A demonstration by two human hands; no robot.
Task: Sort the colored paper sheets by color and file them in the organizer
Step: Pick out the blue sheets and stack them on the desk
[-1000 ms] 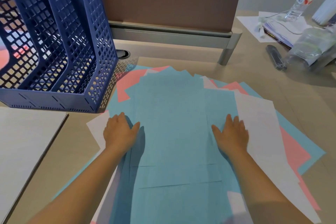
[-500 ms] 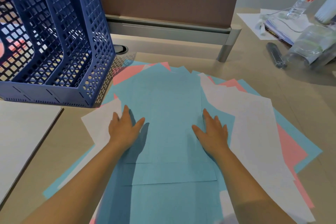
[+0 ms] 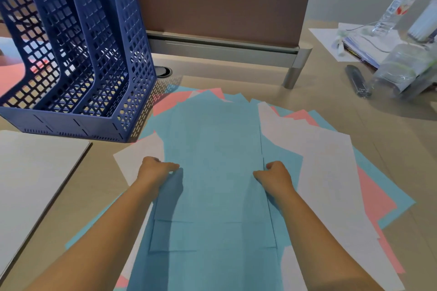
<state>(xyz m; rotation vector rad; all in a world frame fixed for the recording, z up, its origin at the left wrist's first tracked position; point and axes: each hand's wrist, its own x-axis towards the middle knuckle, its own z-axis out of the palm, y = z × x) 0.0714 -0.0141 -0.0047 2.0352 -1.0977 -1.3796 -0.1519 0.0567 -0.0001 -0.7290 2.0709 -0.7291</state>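
1. The stack of light blue paper sheets (image 3: pixel 212 160) lies in the middle of the table (image 3: pixel 390 149), long axis running near to far, between both hands.
2. The left hand (image 3: pixel 153 171) curls its fingers on the stack's left edge; the right hand (image 3: pixel 275 173) curls on the right edge. Both seem to pinch it, though the fingertips are hidden.
3. White paper sheets (image 3: pixel 326 165) and pink paper sheets (image 3: pixel 376 194) fan out underneath, mostly right.
4. The blue plastic mesh three-slot organizer (image 3: pixel 94 59) stands far left, nearer the left hand; nothing stands between.
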